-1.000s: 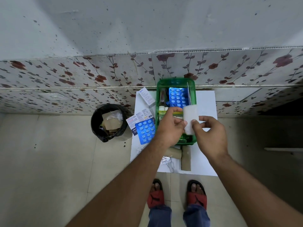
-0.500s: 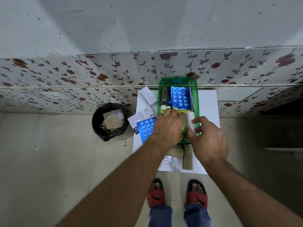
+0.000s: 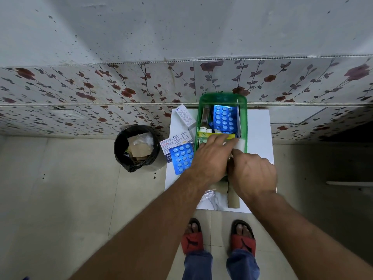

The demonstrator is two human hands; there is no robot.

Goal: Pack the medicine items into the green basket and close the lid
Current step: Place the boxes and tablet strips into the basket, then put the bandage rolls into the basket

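Note:
The green basket (image 3: 223, 97) stands open on a small white table (image 3: 260, 128) against the wall. Inside it lie a blue blister pack (image 3: 224, 120), a brown bottle (image 3: 204, 118) and a yellow-green box (image 3: 216, 135). A white pack (image 3: 241, 145) sits low in the basket's near right corner. My right hand (image 3: 252, 174) curls over it, fingertips hidden at its near end. My left hand (image 3: 210, 160) lies flat over the basket's near part, fingers reaching onto the yellow-green box. Left of the basket lie a white box (image 3: 184, 116), a printed carton (image 3: 175, 140) and a second blue blister pack (image 3: 181, 158).
Brown cardboard tubes (image 3: 233, 199) and crumpled foil (image 3: 207, 195) lie on the table's near edge, partly under my wrists. A black bin (image 3: 137, 148) holding paper stands on the floor to the left. My feet in red sandals (image 3: 220, 237) are below the table.
Both hands have gone down and forward. The white pack, held above the basket a second ago, is now down inside its near right corner. My left hand has flattened onto the contents.

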